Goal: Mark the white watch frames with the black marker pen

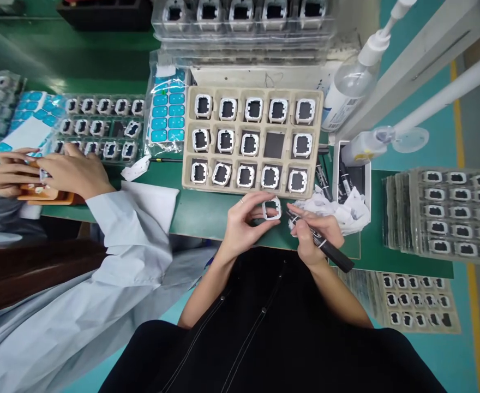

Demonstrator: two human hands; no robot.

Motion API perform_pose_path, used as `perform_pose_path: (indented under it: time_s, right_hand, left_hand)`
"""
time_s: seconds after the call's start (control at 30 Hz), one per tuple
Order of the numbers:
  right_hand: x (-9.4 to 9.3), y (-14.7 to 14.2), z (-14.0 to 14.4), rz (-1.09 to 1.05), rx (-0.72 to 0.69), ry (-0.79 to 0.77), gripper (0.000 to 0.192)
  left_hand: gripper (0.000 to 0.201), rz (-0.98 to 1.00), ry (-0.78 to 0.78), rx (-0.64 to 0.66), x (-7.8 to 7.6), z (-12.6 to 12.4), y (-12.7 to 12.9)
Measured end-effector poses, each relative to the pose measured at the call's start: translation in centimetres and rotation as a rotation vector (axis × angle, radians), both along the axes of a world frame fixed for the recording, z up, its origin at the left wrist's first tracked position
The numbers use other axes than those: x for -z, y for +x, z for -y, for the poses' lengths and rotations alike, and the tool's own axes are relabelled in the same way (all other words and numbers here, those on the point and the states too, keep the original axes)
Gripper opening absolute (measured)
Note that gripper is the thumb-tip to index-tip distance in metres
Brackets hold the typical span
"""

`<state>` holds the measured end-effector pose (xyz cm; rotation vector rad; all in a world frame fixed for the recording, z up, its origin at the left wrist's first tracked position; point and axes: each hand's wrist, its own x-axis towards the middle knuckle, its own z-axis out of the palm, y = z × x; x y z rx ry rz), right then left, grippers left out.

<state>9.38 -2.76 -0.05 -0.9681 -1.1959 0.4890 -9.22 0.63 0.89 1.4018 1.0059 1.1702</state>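
Observation:
My left hand (244, 221) pinches a small white square frame with a dark opening (271, 208) just in front of the beige tray. My right hand (316, 232) grips a black marker pen (321, 243), its tip touching the frame's right side. The beige cardboard tray (190, 143) lies beyond my hands and holds several of the same white frames in its cells; one cell in the middle row (274, 145) shows only a dark square.
A co-worker's hands (46, 173) in a pale sleeve work on an orange fixture at left, by a clear tray of parts (96, 128). Blue sticker sheets (167, 112), spray bottles (352, 82), crumpled paper (346, 210) and stacked trays (455, 215) surround the green table.

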Motion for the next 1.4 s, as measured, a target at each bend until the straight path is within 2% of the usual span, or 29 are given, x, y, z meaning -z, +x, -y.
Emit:
perform_pose_path:
  time_s: [0.17, 0.33, 0.53, 0.73, 1.1, 1.4]
  right_hand:
    - [-0.3, 0.0, 0.1, 0.090, -0.022, -0.087, 0.017]
    - [-0.3, 0.2, 0.2, 0.233, -0.019, -0.159, 0.011]
    - [-0.8, 0.0, -0.2, 0.319, 0.026, -0.092, 0.011]
    - [-1.1, 0.0, -0.4, 0.356, 0.038, -0.089, 0.015]
    - [-1.2, 0.0, -0.4, 0.441, 0.068, -0.077, 0.014]
    - [-0.9, -0.3, -1.0, 0.535, 0.022, 0.079, 0.023]
  left_hand:
    - [0.047, -0.094, 0.001, 0.009, 0.8, 0.4, 0.3]
    - [0.042, -0.117, -0.041, 0.046, 1.7, 0.9, 0.7]
    - [0.036, -0.157, 0.001, 0.070, 1.5, 0.8, 0.5]
    - [0.036, -0.187, 0.087, 0.062, 1.5, 0.8, 0.5]
    - [0.036, -0.281, 0.143, 0.058, 1.8, 0.9, 0.3]
    - [0.037, -0.336, 0.157, 0.039, 2.0, 1.1, 0.4]
